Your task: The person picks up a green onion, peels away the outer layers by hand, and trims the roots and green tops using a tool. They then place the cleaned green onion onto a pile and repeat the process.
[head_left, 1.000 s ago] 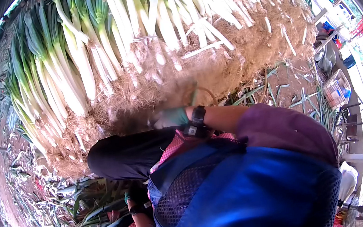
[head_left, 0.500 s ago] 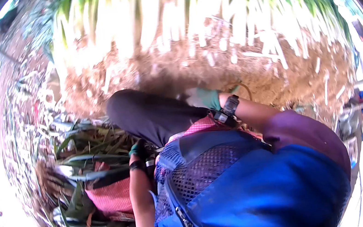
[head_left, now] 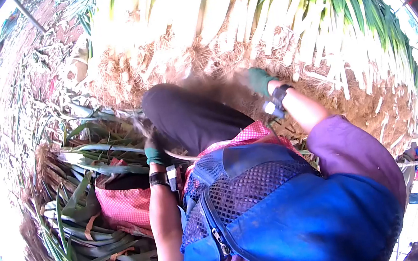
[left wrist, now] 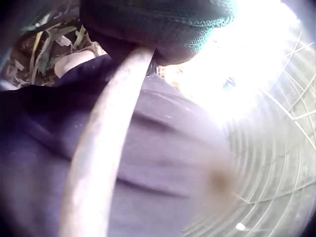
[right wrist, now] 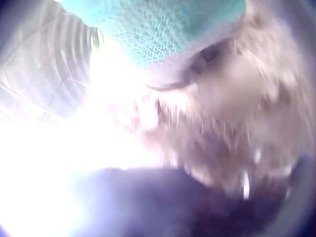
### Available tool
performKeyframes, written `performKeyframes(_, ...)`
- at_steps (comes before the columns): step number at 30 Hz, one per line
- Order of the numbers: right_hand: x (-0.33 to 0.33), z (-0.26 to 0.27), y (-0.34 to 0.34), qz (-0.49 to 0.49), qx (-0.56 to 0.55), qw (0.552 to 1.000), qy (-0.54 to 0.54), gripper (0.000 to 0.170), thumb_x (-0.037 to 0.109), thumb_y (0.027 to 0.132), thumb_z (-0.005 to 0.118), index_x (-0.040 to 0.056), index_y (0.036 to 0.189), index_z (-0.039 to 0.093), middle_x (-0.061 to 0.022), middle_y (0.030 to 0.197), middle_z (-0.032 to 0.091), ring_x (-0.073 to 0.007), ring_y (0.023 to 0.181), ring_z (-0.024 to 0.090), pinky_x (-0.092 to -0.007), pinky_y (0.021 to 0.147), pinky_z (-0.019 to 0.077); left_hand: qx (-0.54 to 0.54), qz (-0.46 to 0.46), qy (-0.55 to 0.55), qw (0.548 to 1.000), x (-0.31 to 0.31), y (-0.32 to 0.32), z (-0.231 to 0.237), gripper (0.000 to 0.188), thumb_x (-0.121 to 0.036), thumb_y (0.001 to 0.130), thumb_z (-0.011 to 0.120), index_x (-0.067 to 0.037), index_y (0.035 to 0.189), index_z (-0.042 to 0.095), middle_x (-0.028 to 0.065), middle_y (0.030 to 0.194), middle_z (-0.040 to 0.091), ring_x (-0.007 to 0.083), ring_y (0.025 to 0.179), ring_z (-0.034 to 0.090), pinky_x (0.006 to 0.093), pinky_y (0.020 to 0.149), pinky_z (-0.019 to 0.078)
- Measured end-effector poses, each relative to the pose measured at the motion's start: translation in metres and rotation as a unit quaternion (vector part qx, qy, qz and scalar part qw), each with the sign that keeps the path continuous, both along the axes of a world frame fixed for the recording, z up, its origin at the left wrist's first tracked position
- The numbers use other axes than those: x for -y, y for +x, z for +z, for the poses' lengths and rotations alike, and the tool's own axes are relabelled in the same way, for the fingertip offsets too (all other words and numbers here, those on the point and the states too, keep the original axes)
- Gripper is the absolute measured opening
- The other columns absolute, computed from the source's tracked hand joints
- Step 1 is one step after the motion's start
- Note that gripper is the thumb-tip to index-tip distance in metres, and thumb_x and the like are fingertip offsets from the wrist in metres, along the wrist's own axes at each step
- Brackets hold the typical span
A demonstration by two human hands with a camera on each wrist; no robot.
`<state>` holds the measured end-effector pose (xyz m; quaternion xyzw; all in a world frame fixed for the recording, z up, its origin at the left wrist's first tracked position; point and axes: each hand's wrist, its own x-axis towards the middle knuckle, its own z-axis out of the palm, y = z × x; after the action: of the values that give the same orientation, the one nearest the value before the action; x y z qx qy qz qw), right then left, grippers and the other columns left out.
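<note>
My left hand, in a dark green glove, grips a pale curved tube beside my dark-trousered knee. The tube runs from under the gloved fingers back across my lap; a blurred grey piece juts out beyond the hand. On the other side of the knee, my green-gloved right hand reaches to the brown roots of a long row of leeks. Blur around its fingertips in the head view and glare in the right wrist view leave me unable to tell whether it holds anything.
Leek leaves are heaped at my left, with red checked cloth against them. Loose roots and soil lie along the row's front. Leaf scraps litter the ground at far left. Curved frame ribs stand beyond.
The head view has shifted, placing the leek row differently. My left hand has come up beside the knee with the tube showing. My right hand has moved right, farther from the knee.
</note>
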<state>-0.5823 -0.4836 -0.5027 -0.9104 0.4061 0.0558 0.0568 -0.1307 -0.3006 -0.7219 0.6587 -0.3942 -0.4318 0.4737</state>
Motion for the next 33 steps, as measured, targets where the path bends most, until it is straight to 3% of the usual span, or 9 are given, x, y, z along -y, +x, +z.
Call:
performKeyframes(1, -0.033, 0.075, 0.036, -0.342, 0.14, 0.889, 0.269, 0.027, 0.023, 0.089, 0.058, 0.0068, 0.11, 0.065, -0.016, 0.086, 0.07, -0.0294, 0.088, 0.071, -0.0382, 0.077, 0.0572, -0.125, 0.104, 0.009, 0.987, -0.001, -0.023, 0.066, 0.022, -0.026, 0.096, 0.056, -0.009, 0.083, 0.055, 0.001, 0.068, 0.056, 0.0163, 0.061, 0.055, 0.0316, 0.054, 0.0432)
performKeyframes(5, 0.01, -0.033, -0.015, -0.218, 0.088, 0.954, 0.188, 0.035, 0.035, 0.096, 0.054, 0.008, 0.113, 0.067, -0.017, 0.095, 0.071, -0.0319, 0.09, 0.071, -0.0392, 0.073, 0.058, -0.224, 0.202, -0.116, 0.947, -0.014, -0.045, 0.205, 0.018, -0.015, 0.096, 0.057, -0.01, 0.079, 0.052, -0.0034, 0.06, 0.047, 0.0088, 0.046, 0.043, 0.0254, 0.042, 0.0346)
performKeyframes(7, 0.006, 0.021, 0.017, 0.179, -0.251, 0.951, 0.021, 0.029, 0.026, 0.1, 0.054, 0.0063, 0.117, 0.068, -0.0143, 0.102, 0.072, -0.0299, 0.092, 0.07, -0.0353, 0.073, 0.0562, -0.255, 0.253, -0.179, 0.916, -0.013, -0.049, 0.231, 0.011, -0.011, 0.096, 0.055, -0.009, 0.085, 0.053, -0.0042, 0.061, 0.048, 0.006, 0.048, 0.044, 0.0233, 0.042, 0.0346)
performKeyframes(11, -0.025, 0.099, 0.117, -0.154, 0.344, 0.822, 0.426, 0.016, 0.017, 0.1, 0.06, 0.0028, 0.102, 0.068, 0.0009, 0.09, 0.066, -0.0087, 0.084, 0.061, -0.0226, 0.071, 0.0491, -0.15, 0.311, -0.243, 0.907, -0.015, -0.053, 0.241, 0.013, -0.017, 0.099, 0.059, -0.014, 0.089, 0.053, -0.0078, 0.069, 0.048, 0.0028, 0.055, 0.042, 0.0213, 0.047, 0.0329)
performKeyframes(14, -0.047, 0.159, 0.228, 0.022, 0.339, 0.871, 0.355, 0.024, 0.02, 0.099, 0.063, 0.0056, 0.118, 0.064, 0.0045, 0.091, 0.061, -0.0046, 0.079, 0.052, -0.0208, 0.071, 0.0455, -0.186, 0.296, -0.239, 0.906, -0.031, -0.069, 0.291, 0.012, -0.015, 0.102, 0.056, -0.005, 0.108, 0.052, -0.0012, 0.08, 0.057, 0.0061, 0.064, 0.052, 0.0229, 0.057, 0.0465)
performKeyframes(21, -0.12, 0.174, 0.409, 0.108, 0.34, 0.885, 0.298, 0.125, 0.055, 0.072, 0.082, -0.0145, 0.149, 0.013, -0.0395, 0.149, 0.03, -0.0423, 0.136, 0.043, -0.0394, 0.113, 0.0362, 0.102, 0.345, -0.206, 0.91, -0.065, -0.041, 0.293, 0.032, -0.009, 0.099, 0.055, 0.002, 0.128, 0.046, 0.0116, 0.099, 0.066, 0.0203, 0.088, 0.065, 0.0327, 0.08, 0.0515)
performKeyframes(25, -0.147, 0.159, 0.46, 0.195, 0.319, 0.926, 0.046, 0.132, 0.058, 0.069, 0.082, -0.0086, 0.154, 0.005, -0.0339, 0.159, 0.014, -0.0436, 0.149, 0.015, -0.0435, 0.121, 0.0195, 0.248, 0.408, -0.069, 0.876, -0.091, -0.011, 0.292, 0.039, -0.018, 0.094, 0.059, -0.001, 0.127, 0.047, 0.0208, 0.091, 0.067, 0.0389, 0.079, 0.067, 0.0451, 0.067, 0.0519)
performKeyframes(30, -0.154, 0.113, 0.514, 0.186, 0.196, 0.954, 0.128, 0.122, 0.05, 0.075, 0.079, -0.0163, 0.15, 0.01, -0.0365, 0.149, 0.034, -0.0418, 0.137, 0.042, -0.0399, 0.114, 0.0352, 0.335, 0.391, 0.007, 0.857, -0.099, 0.009, 0.271, 0.043, -0.029, 0.096, 0.058, -0.006, 0.13, 0.046, 0.0244, 0.082, 0.066, 0.0436, 0.07, 0.064, 0.0525, 0.061, 0.0482)
performKeyframes(33, -0.126, 0.04, 0.552, 0.054, 0.285, 0.806, 0.515, 0.084, 0.041, 0.081, 0.077, -0.0149, 0.13, 0.038, -0.0222, 0.111, 0.063, -0.0279, 0.094, 0.064, -0.033, 0.082, 0.0521, 0.282, 0.363, 0.009, 0.888, -0.101, 0.022, 0.281, 0.043, -0.024, 0.092, 0.062, -0.004, 0.127, 0.047, 0.0245, 0.085, 0.067, 0.0455, 0.077, 0.064, 0.0528, 0.063, 0.0489)
